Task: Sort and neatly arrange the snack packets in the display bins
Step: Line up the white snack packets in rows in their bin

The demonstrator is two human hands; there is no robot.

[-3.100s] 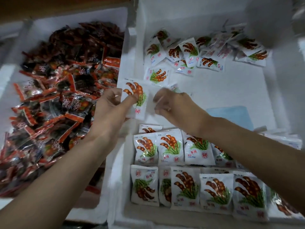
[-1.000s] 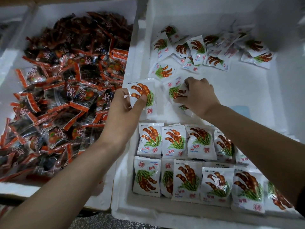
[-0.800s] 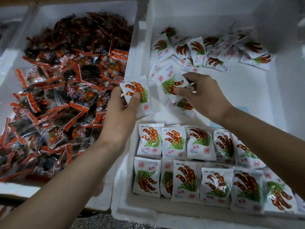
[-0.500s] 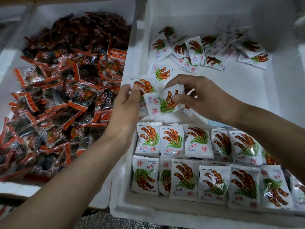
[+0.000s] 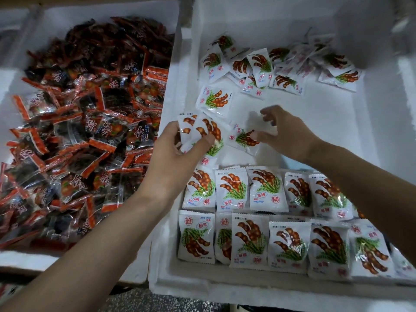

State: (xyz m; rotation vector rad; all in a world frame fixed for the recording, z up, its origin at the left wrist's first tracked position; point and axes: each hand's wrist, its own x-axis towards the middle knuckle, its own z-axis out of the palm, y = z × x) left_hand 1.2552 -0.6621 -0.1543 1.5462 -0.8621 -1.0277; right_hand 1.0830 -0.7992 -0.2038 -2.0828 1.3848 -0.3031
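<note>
Over a white foam bin, left hand pinches two packets; right hand blurred, hold unclear.

Shop: foam bins of snack packets

Soft, flat overhead light; the white foam bin nearly washes out. Glare flecks the white snack packets. The right hand smears with motion, and the far corners bow and blur.
</note>
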